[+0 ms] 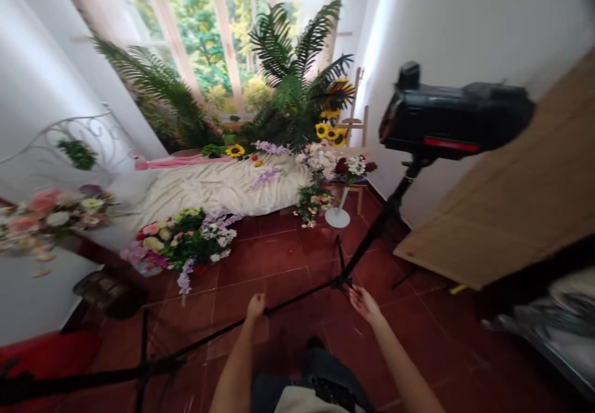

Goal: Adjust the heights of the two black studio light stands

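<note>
A black studio flash [446, 118] sits on top of a slanting black light stand [372, 233] on my right. Low down, a thin black pole [297, 296] runs leftward from near the stand's leg joint toward the bottom left. My left hand [256, 306] is closed around this pole, covering a short length of it. My right hand [364, 303] is beside the leg joint with its fingers stretched and apart. Whether its fingertips touch the stand I cannot tell.
Ahead stands a daybed with a cream cover [209, 186]. Flower bunches [186, 239], a potted palm [292, 84] and a white flower stand [338, 217] surround it. A large brown panel [502, 196] leans at right. Red cloth [46, 357] lies at lower left.
</note>
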Motion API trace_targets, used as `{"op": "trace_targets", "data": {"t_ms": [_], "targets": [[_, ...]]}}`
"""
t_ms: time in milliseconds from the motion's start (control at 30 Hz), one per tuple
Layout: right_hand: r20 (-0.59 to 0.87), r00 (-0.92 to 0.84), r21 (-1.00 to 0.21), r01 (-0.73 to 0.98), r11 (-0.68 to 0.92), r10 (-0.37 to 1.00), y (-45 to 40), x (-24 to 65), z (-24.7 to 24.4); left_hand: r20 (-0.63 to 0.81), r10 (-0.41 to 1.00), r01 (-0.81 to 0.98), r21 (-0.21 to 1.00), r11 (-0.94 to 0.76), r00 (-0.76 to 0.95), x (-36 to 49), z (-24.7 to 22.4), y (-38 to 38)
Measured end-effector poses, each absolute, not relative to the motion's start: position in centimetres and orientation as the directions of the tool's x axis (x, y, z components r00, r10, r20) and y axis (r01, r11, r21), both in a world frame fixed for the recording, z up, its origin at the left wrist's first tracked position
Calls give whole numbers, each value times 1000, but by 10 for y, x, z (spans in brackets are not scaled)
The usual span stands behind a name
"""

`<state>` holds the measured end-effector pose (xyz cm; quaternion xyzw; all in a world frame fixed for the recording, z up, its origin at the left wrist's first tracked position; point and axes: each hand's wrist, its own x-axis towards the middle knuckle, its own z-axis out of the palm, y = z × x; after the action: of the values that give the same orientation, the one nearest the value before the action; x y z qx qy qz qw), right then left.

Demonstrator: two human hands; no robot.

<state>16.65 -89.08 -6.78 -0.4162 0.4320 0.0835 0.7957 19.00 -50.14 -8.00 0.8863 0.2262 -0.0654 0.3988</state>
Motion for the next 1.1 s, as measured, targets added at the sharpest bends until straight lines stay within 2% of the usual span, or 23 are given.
{"op": "trace_targets", "data": {"t_ms": [67, 100, 167, 233, 333, 400, 533, 667, 800, 900, 967, 1000, 1033, 1100], "targets": [[-731, 647, -585, -427, 690, -219, -913, 184, -46, -304, 158, 338, 743, -577, 939, 235, -76, -589], [-713, 669, -581, -394, 712, -211, -924, 193, -35, -299, -7, 249, 807, -536, 954, 255, -71, -630], [-669, 721, -565, -338, 753, -178, -946, 211, -14, -175, -290, 44, 912, -408, 941, 291, -53, -705], [-596, 789, -554, -266, 789, -152, -968, 227, 8, 0, -432, -140, 946, -293, 902, 319, -28, -770], [-449, 885, -546, -165, 821, -122, -1001, 250, 42, 231, -422, -321, 934, -157, 877, 350, 9, -845], [-389, 919, -507, -160, 847, -59, -1019, 264, 61, 311, -417, -386, 916, -109, 854, 363, 29, -880], [-383, 913, -375, -293, 880, 141, -1043, 282, 83, 324, -491, -436, 890, -131, 809, 375, 51, -913], [-386, 872, -161, -386, 908, 302, -1054, 290, 82, 322, -518, -483, 850, -211, 793, 375, 55, -915], [-334, 857, -65, -437, 897, 393, -1060, 293, 77, 354, -496, -509, 832, -219, 793, 372, 51, -915], [-362, 840, -19, -441, 898, 404, -1061, 294, 77, 336, -474, -490, 835, -250, 814, 370, 47, -918], [-360, 854, -56, -422, 905, 375, -1061, 295, 77, 325, -476, -488, 829, -272, 817, 370, 46, -919], [-352, 870, -120, -408, 905, 345, -1060, 296, 77, 325, -479, -491, 827, -275, 815, 370, 46, -919], [-347, 887, -214, -390, 896, 303, -1059, 296, 76, 328, -483, -495, 826, -269, 812, 370, 46, -919], [-343, 926, -489, -321, 811, 159, -1058, 296, 73, 338, -491, -500, 830, -247, 803, 371, 46, -919]]}}
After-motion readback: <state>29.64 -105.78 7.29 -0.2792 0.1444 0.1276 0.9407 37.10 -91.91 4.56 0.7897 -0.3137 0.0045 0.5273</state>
